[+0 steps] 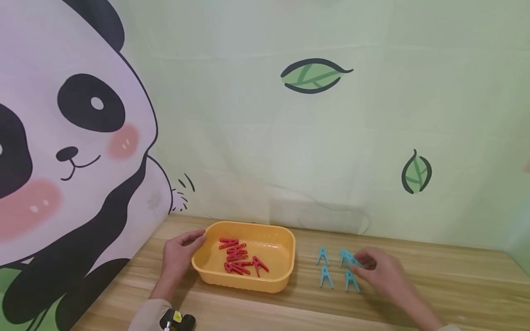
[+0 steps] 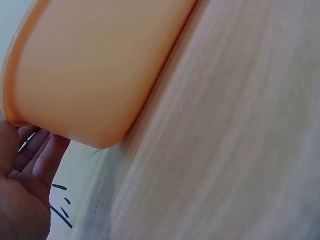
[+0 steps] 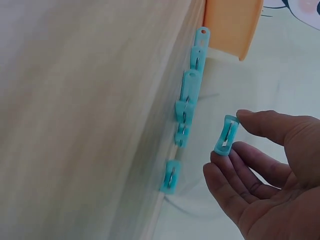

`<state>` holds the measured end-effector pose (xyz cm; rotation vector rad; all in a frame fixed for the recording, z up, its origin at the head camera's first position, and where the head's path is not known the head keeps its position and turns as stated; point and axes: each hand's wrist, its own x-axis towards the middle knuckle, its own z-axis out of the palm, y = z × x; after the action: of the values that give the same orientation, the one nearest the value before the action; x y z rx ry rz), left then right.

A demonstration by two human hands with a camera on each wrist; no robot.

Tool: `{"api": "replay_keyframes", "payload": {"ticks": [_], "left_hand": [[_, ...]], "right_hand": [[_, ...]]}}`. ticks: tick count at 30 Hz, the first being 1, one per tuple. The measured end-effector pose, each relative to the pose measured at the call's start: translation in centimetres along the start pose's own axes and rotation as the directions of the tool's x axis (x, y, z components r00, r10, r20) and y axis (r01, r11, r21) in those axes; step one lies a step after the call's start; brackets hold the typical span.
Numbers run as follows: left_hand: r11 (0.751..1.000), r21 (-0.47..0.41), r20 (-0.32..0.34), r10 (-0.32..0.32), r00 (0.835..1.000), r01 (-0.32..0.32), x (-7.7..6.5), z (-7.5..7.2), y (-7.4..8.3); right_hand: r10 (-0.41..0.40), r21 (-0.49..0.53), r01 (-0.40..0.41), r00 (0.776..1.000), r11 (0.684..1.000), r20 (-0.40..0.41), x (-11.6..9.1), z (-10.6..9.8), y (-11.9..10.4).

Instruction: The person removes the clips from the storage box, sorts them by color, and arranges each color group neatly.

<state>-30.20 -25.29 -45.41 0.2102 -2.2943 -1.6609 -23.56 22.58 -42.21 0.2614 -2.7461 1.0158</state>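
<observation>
My left hand (image 1: 179, 255) touches the left end of a yellow plastic basin (image 1: 244, 284), its fingers fairly straight. In the left wrist view, the thumb and fingers of that hand (image 2: 25, 185) meet the basin's rim and outer wall (image 2: 95, 75). Several red clothespins (image 1: 237, 252) lie inside, towards the basin's left and middle. My right hand (image 1: 383, 271) pinches a blue clothespin (image 3: 227, 135) between thumb and fingers, above the table. Close by, several more blue clothespins (image 1: 325, 277) stand apart from one another on the wood, right of the basin.
The wooden table (image 1: 232, 312) runs back to a pale green backdrop (image 1: 248, 138) printed with a panda (image 1: 103, 170) and leaves. A small black device (image 1: 178, 319) sits at my left wrist.
</observation>
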Motion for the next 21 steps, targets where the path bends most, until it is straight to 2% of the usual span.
{"api": "replay_keyframes", "payload": {"ticks": [7,14,21], "left_hand": [[1.000,-0.008,0.005,0.000,1.000,0.000,-0.1,-0.1,0.1],[1.000,-0.006,0.005,-0.009,1.000,0.009,-0.2,0.0,0.1],[1.000,0.003,0.003,-0.009,1.000,0.009,-0.1,0.0,0.1]], "right_hand": [[0.029,-0.027,-0.029,1.000,0.999,0.006,-0.7,-0.9,1.0],[0.083,-0.029,-0.082,0.995,0.996,0.048,-1.0,-1.5,1.6],[0.082,-0.081,-0.079,0.996,0.994,0.040,-1.4,-1.9,2.3]]}}
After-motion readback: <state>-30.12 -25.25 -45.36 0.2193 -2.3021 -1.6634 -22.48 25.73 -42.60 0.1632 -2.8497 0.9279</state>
